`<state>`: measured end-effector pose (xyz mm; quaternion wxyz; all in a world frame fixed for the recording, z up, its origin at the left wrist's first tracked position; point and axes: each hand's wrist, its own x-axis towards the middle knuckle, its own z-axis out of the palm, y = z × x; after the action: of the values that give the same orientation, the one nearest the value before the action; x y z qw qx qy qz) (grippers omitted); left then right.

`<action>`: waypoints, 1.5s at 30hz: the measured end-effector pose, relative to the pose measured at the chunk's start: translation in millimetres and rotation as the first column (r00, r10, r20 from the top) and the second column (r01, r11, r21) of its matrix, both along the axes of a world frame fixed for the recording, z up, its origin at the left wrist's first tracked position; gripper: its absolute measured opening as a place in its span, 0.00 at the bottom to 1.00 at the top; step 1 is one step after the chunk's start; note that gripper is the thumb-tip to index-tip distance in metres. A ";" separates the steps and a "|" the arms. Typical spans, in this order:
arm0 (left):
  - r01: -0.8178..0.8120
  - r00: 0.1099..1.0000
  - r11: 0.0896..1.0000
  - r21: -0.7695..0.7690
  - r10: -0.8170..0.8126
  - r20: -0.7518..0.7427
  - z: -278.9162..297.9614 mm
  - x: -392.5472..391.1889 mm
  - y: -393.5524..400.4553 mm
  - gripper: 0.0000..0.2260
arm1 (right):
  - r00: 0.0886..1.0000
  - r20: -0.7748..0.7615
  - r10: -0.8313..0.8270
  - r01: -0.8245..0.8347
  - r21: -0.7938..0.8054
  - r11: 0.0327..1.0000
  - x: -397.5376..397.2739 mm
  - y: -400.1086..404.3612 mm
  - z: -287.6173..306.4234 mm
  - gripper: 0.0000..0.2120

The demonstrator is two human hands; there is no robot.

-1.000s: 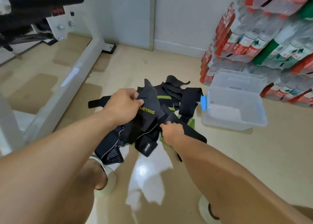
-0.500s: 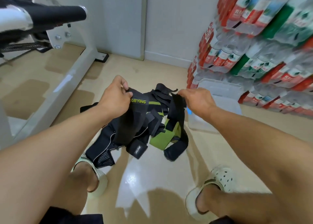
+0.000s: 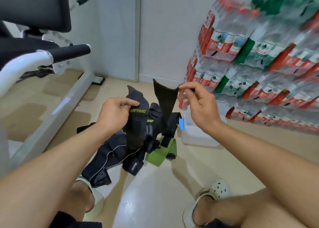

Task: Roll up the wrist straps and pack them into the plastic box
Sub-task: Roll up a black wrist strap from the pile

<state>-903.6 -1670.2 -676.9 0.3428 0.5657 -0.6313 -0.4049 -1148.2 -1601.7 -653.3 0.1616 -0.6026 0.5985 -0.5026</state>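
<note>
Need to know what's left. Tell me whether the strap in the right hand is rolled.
Unrolled: black strap hangs flat from right hand.

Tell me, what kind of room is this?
Probably a small home gym or storeroom. A padded workout bench with a white metal frame stands on one side, shrink-wrapped packs of bottled water are stacked against the wall, and wrist straps lie on the floor.

1. The floor (image 3: 198, 160) is glossy beige, with darker patches at the left and a bright glare patch near the bottom.
2. Pale grey walls (image 3: 169, 29) meet it at a white skirting – a grey door panel (image 3: 119, 34) stands between them.
3. A white-framed exercise machine (image 3: 57, 98) with black padding fills the left.
4. Shrink-wrapped packs of bottled water (image 3: 255, 58) – red and green labels – are stacked along the right.
</note>
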 end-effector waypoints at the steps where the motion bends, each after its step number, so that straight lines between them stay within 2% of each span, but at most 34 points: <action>1: -0.002 1.000 1.000 0.014 0.002 -0.011 1.6 -0.1 1.3 0.16 | 0.996 0.091 0.009 -0.011 0.021 1.000 5.7 1.3 5.7 0.13; 4: 0.008 1.000 1.000 0.013 -0.008 0.008 3.8 -1.1 2.5 0.09 | 0.975 0.217 0.053 -0.065 0.047 0.997 16.8 3.3 19.9 0.13; 8: 0.064 0.997 0.998 -0.007 -0.064 0.031 4.5 -0.6 3.1 0.20 | 0.959 0.279 0.055 -0.083 0.092 0.992 26.5 2.7 19.5 0.12; 12: 0.147 0.982 0.988 -0.052 -0.140 0.123 7.8 -1.5 8.3 0.25 | 0.925 0.381 -0.008 -0.063 0.175 0.983 33.4 1.4 13.6 0.13; 16: 0.170 0.976 0.983 -0.072 -0.158 0.149 7.6 -1.7 10.2 0.28 | 0.882 0.471 -0.008 -0.121 0.242 0.963 31.2 -0.6 11.0 0.13; 20: 0.287 0.951 0.956 -0.065 -0.276 0.138 8.2 -3.3 10.2 0.21 | 0.845 0.535 0.022 -0.214 0.300 0.930 30.7 0.7 11.9 0.12; 22: 0.341 0.937 0.939 -0.054 -0.334 0.104 4.6 -5.8 9.8 0.17 | 0.845 0.534 0.030 -0.236 0.321 0.917 32.5 1.6 11.2 0.11; 25: 0.301 0.953 0.948 -0.106 -0.296 0.063 3.2 -12.2 11.9 0.06 | 0.860 0.510 -0.001 -0.195 0.331 0.923 33.9 0.0 7.5 0.10; 29: 0.239 0.971 0.964 -0.118 -0.238 0.022 3.1 -16.8 12.1 0.05 | 0.851 0.517 -0.092 -0.122 0.365 0.923 32.1 -2.2 -2.0 0.07; 31: 0.223 0.975 0.968 -0.114 -0.224 0.007 3.5 -16.4 11.2 0.04 | 0.870 0.489 -0.069 -0.162 0.416 0.895 31.4 -1.9 -8.8 0.15; 33: 0.220 0.975 0.969 -0.110 -0.222 -0.006 2.2 -15.3 10.5 0.04 | 0.923 0.383 -0.037 -0.157 0.465 0.871 32.0 -0.9 -15.4 0.19; 35: 0.223 0.973 0.970 -0.097 -0.228 -0.039 0.8 -14.7 9.9 0.05 | 0.962 0.273 0.006 -0.146 0.493 0.858 31.7 0.1 -21.6 0.16; 38: 0.247 0.968 0.967 -0.061 -0.249 -0.035 -0.2 -14.3 10.3 0.07 | 0.974 0.216 0.066 -0.173 0.523 0.835 31.9 1.0 -26.8 0.06; 42: 0.237 0.970 0.971 0.005 -0.236 -0.055 5.1 -13.7 13.4 0.13 | 0.963 0.267 0.023 -0.168 0.533 0.830 31.8 0.4 -22.7 0.06; 45: 0.143 0.988 0.985 0.094 -0.137 -0.063 2.0 -8.3 6.3 0.20 | 0.944 0.329 -0.015 -0.169 0.525 0.834 28.1 -0.1 -18.5 0.08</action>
<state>-912.0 -1663.9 -674.9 0.3028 0.5244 -0.6388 -0.4745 -1120.1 -1601.7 -671.8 0.4415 -0.4658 0.6575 -0.3948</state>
